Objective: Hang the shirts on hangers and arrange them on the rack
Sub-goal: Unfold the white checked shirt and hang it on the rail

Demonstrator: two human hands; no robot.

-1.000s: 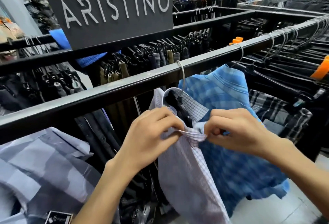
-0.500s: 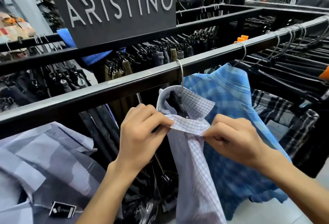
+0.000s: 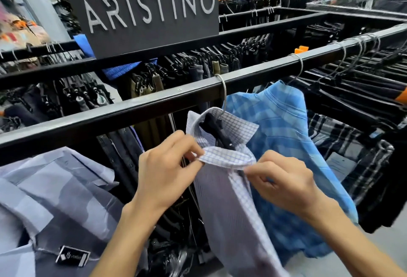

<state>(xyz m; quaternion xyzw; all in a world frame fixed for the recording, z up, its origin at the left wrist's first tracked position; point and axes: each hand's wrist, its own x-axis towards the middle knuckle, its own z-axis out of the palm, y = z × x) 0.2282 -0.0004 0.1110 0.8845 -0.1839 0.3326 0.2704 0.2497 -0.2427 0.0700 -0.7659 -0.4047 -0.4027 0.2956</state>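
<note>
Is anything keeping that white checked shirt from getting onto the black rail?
Nothing visible. The white checked shirt already hangs from the black metal rail by its hanger's metal hook. Both the left hand and right hand pinch its collar directly.

Visible body parts: two hands and two forearms, entering from the bottom edge of the head view.
Left hand [image 3: 164,172]: bare, no glove, no ring to be seen on the fingers that show.
Right hand [image 3: 284,183]: bare, no glove, no ring on the fingers that show.
Left forearm [image 3: 123,235]: bare from the wrist to the frame's edge; no sleeve, no watch, no band.
Right forearm [image 3: 352,236]: bare likewise, with no sleeve or cuff in view and nothing worn at the wrist.
Nails: short, unpainted where they show; fine detail is blurred.
Clothing: none within the frame.
</note>
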